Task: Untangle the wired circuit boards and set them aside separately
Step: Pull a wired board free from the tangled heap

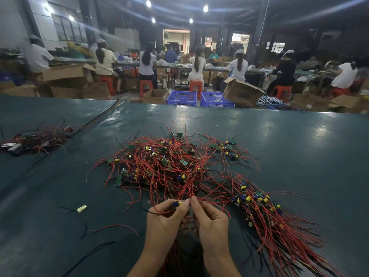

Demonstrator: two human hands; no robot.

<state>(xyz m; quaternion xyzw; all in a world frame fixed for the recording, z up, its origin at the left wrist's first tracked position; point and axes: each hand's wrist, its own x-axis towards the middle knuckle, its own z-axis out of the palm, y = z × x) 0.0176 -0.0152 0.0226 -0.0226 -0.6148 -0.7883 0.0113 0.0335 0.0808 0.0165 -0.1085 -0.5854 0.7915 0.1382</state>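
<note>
A circuit board (177,203) is pinched by the left hand (164,220), its wire (188,191) seemingly by the right hand (212,221). The tangle (169,162) is seen at twelve o'clock.

Red wires (169,172), green boards (119,179), blue-and-yellow capacitors (244,198), dark teal table (279,140).

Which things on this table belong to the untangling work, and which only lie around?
Job: tangled pile; wired board held by left hand; red wire pinched by right hand; sorted bundle at right.
Lying about: yellowish scrap; loose black wire; stray red wire.
</note>
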